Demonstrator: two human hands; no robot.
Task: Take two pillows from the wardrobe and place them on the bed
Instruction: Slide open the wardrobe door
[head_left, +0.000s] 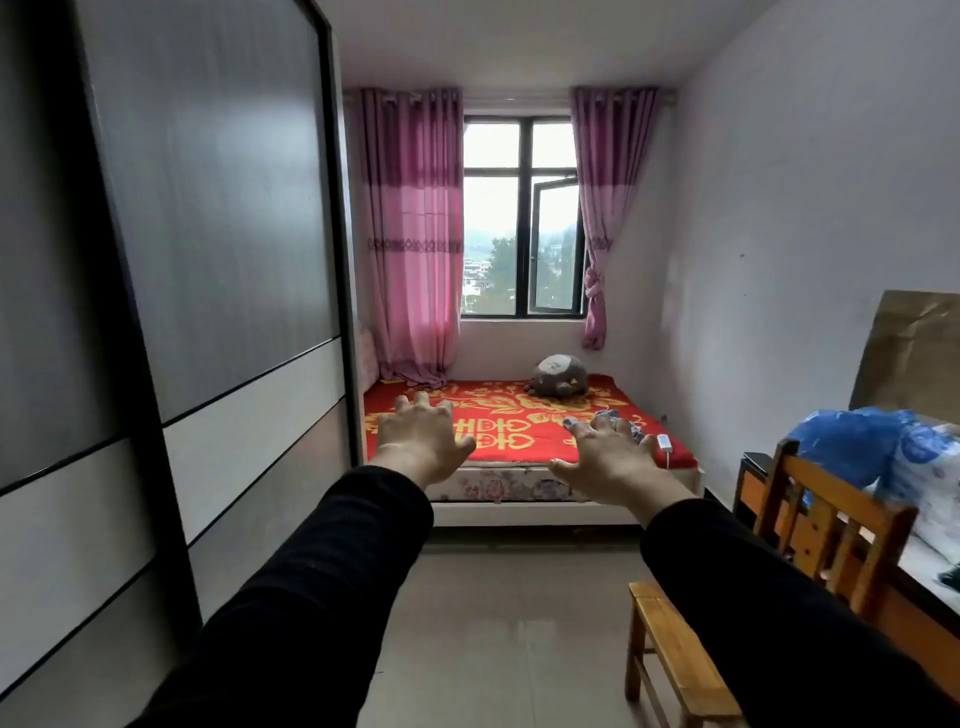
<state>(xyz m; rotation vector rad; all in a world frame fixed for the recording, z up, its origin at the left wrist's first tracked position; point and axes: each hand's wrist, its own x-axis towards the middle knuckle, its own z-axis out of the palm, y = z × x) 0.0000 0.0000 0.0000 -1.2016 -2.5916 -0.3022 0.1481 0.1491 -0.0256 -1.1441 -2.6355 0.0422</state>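
Observation:
A tall wardrobe (208, 260) with grey and white sliding doors fills the left side; its doors are shut and no pillow shows. The bed (519, 415) with a red and gold cover stands at the far end under the window. My left hand (423, 441) and my right hand (605, 457) are stretched out in front of me in black sleeves, fingers spread, holding nothing. Both hands hover in mid-air between the wardrobe and the bed, touching neither.
A grey plush toy (558, 376) lies on the bed's far side, and a white controller with a cord (664, 442) on its right edge. A wooden chair (727, 597) and a table with blue bags (872, 447) stand on the right. Pink curtains (415, 234) frame the window.

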